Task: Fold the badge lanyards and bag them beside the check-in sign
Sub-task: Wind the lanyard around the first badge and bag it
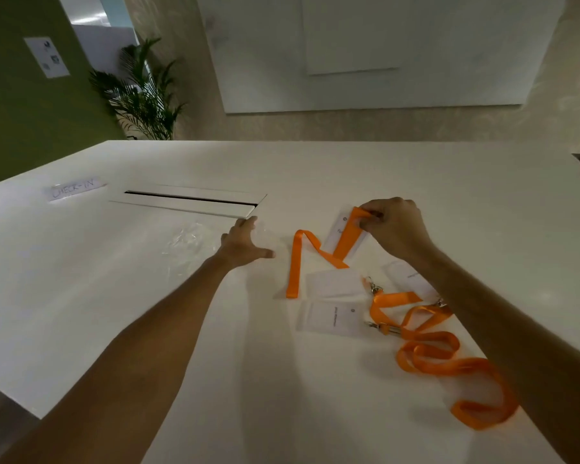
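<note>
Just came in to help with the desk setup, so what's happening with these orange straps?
A person is packing badge lanyards at a white table. The right hand pinches one end of an orange lanyard over a badge card. The left hand reaches, fingers spread, onto a clear plastic bag. More lanyards and badge cards lie loose near the right forearm. The check-in sign sits far left.

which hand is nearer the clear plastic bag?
Left. The left hand lies open at the clear plastic bag's right edge; the right hand is farther right, pinching an orange lanyard.
</note>
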The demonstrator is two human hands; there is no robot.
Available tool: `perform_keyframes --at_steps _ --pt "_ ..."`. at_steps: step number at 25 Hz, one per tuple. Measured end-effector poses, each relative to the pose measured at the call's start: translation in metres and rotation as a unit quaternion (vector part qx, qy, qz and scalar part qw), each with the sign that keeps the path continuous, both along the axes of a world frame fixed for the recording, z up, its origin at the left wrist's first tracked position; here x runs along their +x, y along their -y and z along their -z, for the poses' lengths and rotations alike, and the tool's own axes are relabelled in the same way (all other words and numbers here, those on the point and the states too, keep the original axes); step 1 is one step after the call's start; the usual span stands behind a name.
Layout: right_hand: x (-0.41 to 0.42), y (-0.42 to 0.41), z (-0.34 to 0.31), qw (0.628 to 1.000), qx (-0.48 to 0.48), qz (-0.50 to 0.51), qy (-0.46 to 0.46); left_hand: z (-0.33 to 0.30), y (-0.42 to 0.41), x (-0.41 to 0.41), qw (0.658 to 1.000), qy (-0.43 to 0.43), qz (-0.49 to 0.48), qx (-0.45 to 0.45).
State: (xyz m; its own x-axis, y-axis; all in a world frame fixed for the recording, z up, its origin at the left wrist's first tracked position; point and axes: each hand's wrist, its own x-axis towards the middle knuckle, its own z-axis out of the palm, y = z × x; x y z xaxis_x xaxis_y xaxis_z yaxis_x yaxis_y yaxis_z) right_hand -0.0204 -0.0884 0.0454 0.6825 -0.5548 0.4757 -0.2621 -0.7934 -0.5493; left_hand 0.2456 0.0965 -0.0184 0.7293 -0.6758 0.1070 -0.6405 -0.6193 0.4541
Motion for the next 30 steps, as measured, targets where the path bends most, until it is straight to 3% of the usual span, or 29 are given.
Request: perform_keyframes --at_steps 6,12,20,30 --pt "-0.008 -0.001 -0.014 0.998 0.025 0.04 0.048 -0.018 0.02 -0.032 0.991 0.013 0.07 -0.117" --pt "-0.014 -0.006 -0.031 0.981 0.08 0.095 0.149 -0.027 0.035 -0.07 0.966 0.08 0.159 -0.185" --pt "-0.016 -0.007 -0.032 0.955 0.163 0.135 0.208 -0.033 0.049 -0.108 0.949 0.133 0.203 -0.2" --pt "-0.018 -0.007 -0.024 0.953 0.178 0.133 0.207 -0.042 0.067 -0.136 0.948 0.162 0.186 -0.202"
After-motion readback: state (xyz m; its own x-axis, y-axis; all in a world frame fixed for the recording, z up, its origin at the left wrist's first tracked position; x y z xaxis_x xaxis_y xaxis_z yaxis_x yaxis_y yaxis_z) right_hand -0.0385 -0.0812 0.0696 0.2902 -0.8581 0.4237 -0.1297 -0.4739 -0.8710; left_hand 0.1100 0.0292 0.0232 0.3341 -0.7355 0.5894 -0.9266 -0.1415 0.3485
